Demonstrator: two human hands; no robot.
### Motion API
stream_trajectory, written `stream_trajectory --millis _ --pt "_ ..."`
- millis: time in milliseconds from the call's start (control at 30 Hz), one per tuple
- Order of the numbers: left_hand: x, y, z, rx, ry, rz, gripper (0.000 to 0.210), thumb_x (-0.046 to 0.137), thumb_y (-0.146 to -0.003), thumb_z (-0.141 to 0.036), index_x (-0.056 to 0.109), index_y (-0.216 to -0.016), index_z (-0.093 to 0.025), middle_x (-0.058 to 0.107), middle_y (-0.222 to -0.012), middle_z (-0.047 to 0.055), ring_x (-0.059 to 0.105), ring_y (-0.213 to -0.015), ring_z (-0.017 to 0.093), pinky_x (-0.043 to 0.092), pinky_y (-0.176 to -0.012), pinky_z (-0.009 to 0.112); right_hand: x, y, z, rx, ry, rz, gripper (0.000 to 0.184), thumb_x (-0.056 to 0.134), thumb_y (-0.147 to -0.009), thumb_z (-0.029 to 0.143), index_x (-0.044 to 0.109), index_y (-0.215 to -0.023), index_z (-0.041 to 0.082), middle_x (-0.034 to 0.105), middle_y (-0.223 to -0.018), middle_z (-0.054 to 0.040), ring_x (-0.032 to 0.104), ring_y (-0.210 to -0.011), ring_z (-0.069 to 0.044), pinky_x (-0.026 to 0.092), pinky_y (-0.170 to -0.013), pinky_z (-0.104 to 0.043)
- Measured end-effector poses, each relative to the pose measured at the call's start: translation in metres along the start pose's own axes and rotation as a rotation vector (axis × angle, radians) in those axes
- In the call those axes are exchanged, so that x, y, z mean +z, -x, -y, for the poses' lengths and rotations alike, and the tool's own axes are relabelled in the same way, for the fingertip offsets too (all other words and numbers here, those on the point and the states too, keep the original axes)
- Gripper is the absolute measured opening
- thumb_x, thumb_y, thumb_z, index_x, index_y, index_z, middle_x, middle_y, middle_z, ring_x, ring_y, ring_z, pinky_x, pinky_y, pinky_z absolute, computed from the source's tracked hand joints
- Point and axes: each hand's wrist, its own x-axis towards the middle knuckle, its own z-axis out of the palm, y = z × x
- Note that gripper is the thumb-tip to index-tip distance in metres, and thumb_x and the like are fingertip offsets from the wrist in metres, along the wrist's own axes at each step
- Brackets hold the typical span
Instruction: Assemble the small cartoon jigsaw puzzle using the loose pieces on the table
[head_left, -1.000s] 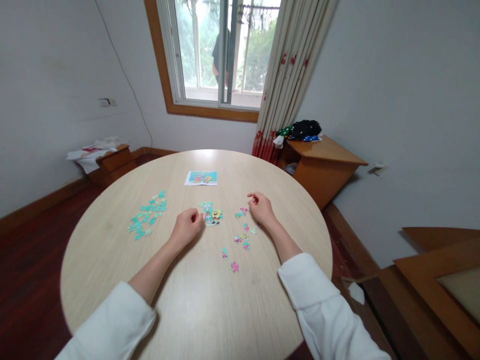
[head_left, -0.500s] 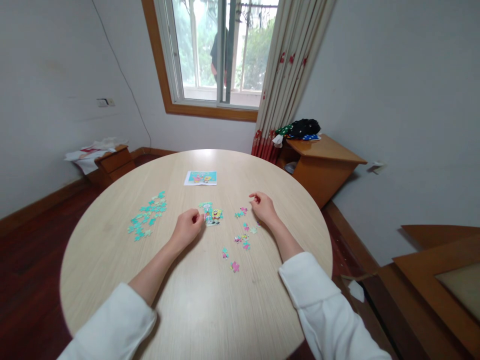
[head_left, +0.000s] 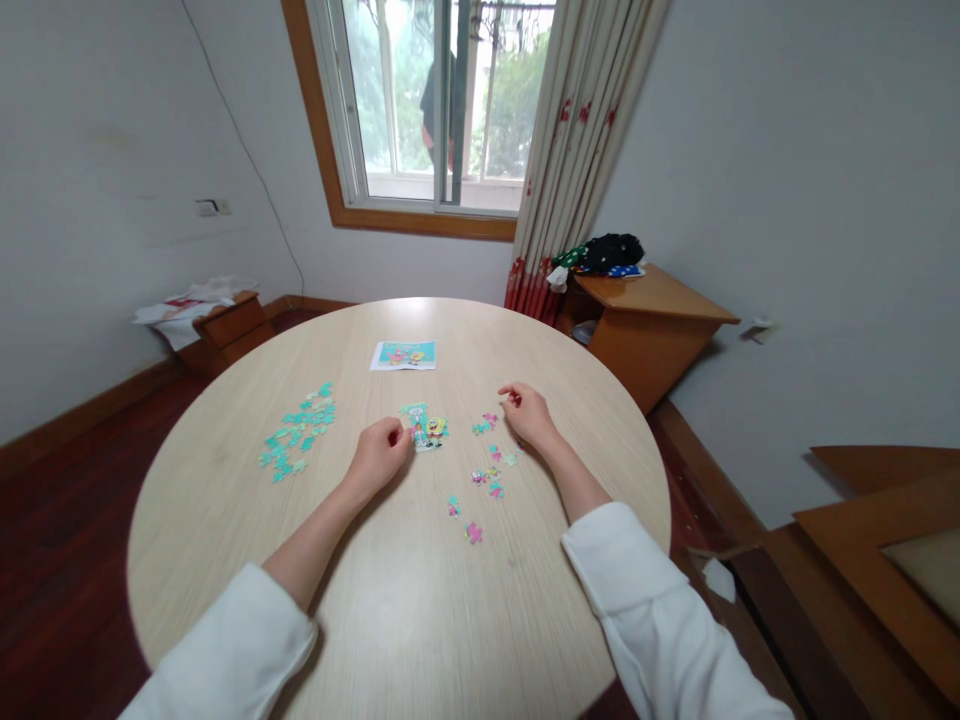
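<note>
- Puzzle section [head_left: 434, 431] lies between the left hand [head_left: 379, 455] and the right hand [head_left: 526, 412], nearer the left; no clear long axis.
- Left hand: curled narrow at the section's edge; whether it grips a piece, I cannot tell.
- Right hand: loosely curled beside the mixed pieces [head_left: 496, 490]; any grip is hidden.
- Turquoise pieces [head_left: 308, 442]: loose, left of the left hand.
- Cabinet [head_left: 652, 345]: beyond the right hand, a greyish object [head_left: 584, 331] in its opening.

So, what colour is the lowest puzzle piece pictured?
The puzzle piece is mostly pink; see head view.
</note>
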Motion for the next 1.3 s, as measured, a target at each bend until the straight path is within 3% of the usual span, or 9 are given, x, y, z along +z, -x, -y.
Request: stream_trajectory --millis 867,1300 --pt "-0.0007 -0.0008 -0.0024 -0.023 -0.007 -0.001 0.028 0.045 -0.075 -0.037 0.038 -0.053 -0.021 0.041 -0.051 -0.003 0.039 -0.054 0.013 0.029 -0.056 0.027 -0.0026 0.0029 0.0087 0.008 0.003 0.056 0.026 0.047 -0.066 0.01 0.068 -0.081 0.016 0.057 -0.069 0.0 0.052 -0.063 -0.014 0.042 -0.067 -0.027" --pt "0.0011 -0.0009 -0.0004 -0.007 0.001 -0.005 0.028 0.047 -0.075 -0.037 0.039 -0.053 -0.021 0.043 -0.052 -0.003 0.041 -0.054 0.013 0.029 -0.056 0.026 -0.0023 0.004 0.0083 0.005 0.005 0.098 0.025 0.048 -0.062 0.011 0.068 -0.076 0.017 0.05 -0.056 0.0048 0.046 -0.057 -0.012 0.039 -0.063 -0.025"
